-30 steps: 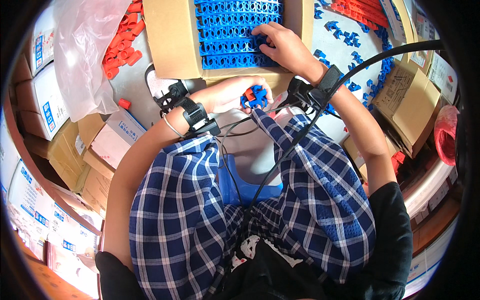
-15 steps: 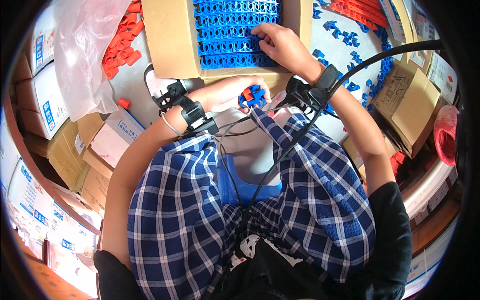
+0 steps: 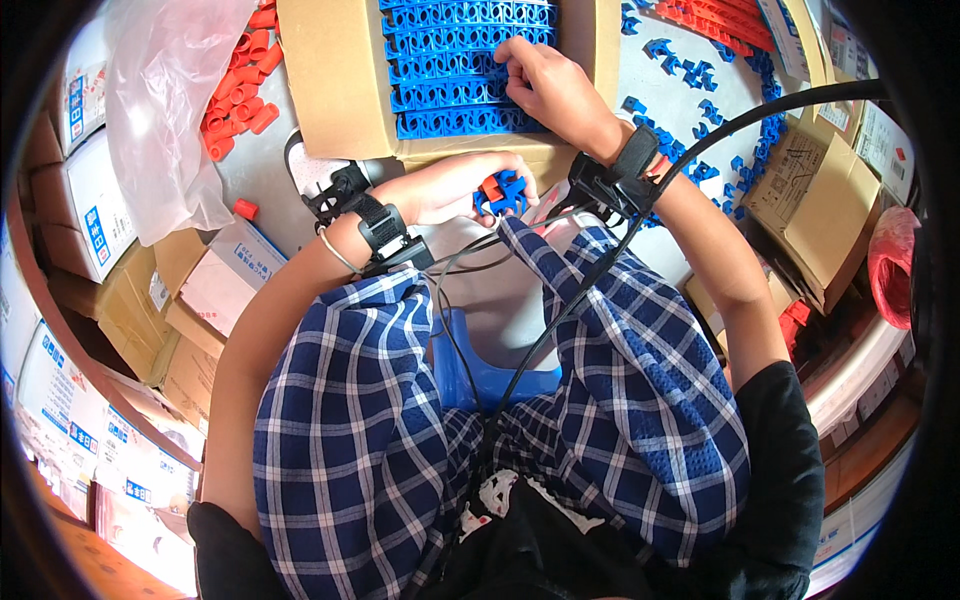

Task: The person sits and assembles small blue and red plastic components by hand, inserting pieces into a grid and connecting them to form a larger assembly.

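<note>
A person sits with knees apart in blue plaid shorts, a grey floor (image 3: pixel 655 75) showing beyond them. The left hand (image 3: pixel 455 188) is curled shut around a small cluster of blue plastic clips with one orange piece (image 3: pixel 500 192), held just in front of the near edge of an open cardboard box (image 3: pixel 335 70). Just beyond that grip, inside the box, lie tight rows of blue plastic clips (image 3: pixel 455 60). The right hand (image 3: pixel 550 85) rests on those rows, fingers bent and pressed down onto them; whether it pinches a single clip cannot be made out.

To the left of the held cluster, past the box wall, lies a heap of orange plastic pieces (image 3: pixel 240 105) partly under a clear plastic bag (image 3: pixel 165 100). One orange cap (image 3: pixel 245 209) sits alone on the floor. To the right of the right hand, loose blue clips (image 3: pixel 700 105) are scattered over the floor. Stacked cartons (image 3: pixel 190 290) crowd the left side, and brown cartons (image 3: pixel 825 215) the right.

Black straps with small devices wrap both wrists, and black cables run down between the knees. The far end of the box is cut off by the top edge of the view.
</note>
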`<action>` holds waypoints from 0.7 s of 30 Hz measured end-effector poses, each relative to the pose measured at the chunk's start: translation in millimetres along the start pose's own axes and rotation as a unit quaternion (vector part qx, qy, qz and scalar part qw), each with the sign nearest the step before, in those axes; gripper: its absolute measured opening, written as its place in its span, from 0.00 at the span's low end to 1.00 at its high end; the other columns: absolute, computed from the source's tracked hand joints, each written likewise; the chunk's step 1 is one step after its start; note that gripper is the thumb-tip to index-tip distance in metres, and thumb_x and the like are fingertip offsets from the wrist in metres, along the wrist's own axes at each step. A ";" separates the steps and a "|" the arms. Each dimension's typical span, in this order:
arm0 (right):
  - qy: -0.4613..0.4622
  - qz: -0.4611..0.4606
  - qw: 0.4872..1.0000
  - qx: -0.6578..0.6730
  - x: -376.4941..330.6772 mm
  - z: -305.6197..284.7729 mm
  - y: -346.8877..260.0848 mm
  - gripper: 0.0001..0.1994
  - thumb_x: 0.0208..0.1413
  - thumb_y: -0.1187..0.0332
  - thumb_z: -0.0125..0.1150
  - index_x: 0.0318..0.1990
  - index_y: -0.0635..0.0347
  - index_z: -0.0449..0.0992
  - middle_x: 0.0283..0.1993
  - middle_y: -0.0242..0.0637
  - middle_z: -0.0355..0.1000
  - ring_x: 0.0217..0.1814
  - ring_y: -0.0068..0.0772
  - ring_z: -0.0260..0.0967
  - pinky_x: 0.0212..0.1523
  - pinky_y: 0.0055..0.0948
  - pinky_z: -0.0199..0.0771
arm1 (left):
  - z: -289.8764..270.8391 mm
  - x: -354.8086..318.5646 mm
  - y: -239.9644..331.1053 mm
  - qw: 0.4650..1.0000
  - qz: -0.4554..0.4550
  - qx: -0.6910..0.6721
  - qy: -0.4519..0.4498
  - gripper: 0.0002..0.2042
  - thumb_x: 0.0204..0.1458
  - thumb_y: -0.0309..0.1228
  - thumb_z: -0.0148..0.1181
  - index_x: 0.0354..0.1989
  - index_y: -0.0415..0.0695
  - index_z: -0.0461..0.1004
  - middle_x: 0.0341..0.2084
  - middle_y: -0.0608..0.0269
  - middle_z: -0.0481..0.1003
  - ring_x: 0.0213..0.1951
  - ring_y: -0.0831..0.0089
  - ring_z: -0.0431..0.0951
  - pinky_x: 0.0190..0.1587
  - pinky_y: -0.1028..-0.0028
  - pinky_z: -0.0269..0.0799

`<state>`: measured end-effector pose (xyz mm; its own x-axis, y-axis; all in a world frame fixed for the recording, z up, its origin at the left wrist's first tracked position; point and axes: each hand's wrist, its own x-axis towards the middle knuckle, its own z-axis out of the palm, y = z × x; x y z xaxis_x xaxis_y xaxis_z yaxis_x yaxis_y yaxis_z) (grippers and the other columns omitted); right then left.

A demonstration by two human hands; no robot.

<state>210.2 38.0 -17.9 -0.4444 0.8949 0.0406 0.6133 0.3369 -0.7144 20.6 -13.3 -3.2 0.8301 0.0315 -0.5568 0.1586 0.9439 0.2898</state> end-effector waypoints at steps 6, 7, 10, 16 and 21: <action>0.018 -0.051 0.997 -0.047 -3.5 1.2 1.8 0.12 0.47 0.80 0.53 0.42 0.63 0.64 0.29 0.49 0.71 0.35 0.53 0.71 0.38 0.43 0.73 | -0.8 2.1 -0.9 1.000 0.000 -0.004 -0.003 0.17 0.64 0.44 0.39 0.40 0.46 0.73 0.36 0.68 0.75 0.30 0.81 0.71 0.28 0.80 0.64; 0.018 -0.051 0.997 -0.047 -3.7 0.9 1.3 0.12 0.47 0.80 0.53 0.42 0.63 0.64 0.29 0.49 0.71 0.35 0.53 0.71 0.38 0.43 0.73 | -0.7 1.9 -0.7 1.000 -0.003 -0.004 0.002 0.17 0.64 0.44 0.39 0.40 0.46 0.73 0.36 0.68 0.75 0.30 0.81 0.71 0.28 0.80 0.64; 0.010 -0.054 0.997 -0.053 -3.8 0.0 -0.3 0.13 0.47 0.80 0.53 0.42 0.64 0.64 0.30 0.49 0.71 0.36 0.53 0.71 0.39 0.43 0.72 | -0.4 1.4 0.1 1.000 -0.006 -0.006 0.003 0.17 0.64 0.44 0.39 0.40 0.47 0.73 0.36 0.68 0.75 0.30 0.81 0.71 0.28 0.80 0.64; 0.010 -0.076 0.995 -0.068 -3.7 -1.3 1.4 0.13 0.47 0.81 0.52 0.42 0.64 0.64 0.31 0.49 0.71 0.37 0.53 0.70 0.41 0.43 0.72 | 0.6 2.1 -0.1 1.000 -0.003 -0.004 0.007 0.18 0.64 0.44 0.38 0.40 0.46 0.73 0.36 0.68 0.75 0.30 0.80 0.71 0.28 0.80 0.64; -0.008 -0.062 0.996 -0.071 -4.4 -2.3 -1.2 0.13 0.47 0.80 0.53 0.41 0.63 0.64 0.35 0.46 0.71 0.40 0.52 0.70 0.42 0.42 0.71 | 0.2 0.8 0.6 1.000 -0.005 -0.001 0.009 0.17 0.64 0.43 0.39 0.40 0.47 0.73 0.37 0.67 0.75 0.30 0.80 0.71 0.27 0.80 0.64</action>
<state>212.9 34.3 -15.7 -0.5320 0.8397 0.1092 0.6394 0.4829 -0.5983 21.5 -12.8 -3.3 0.8190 0.0282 -0.5731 0.1649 0.9451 0.2821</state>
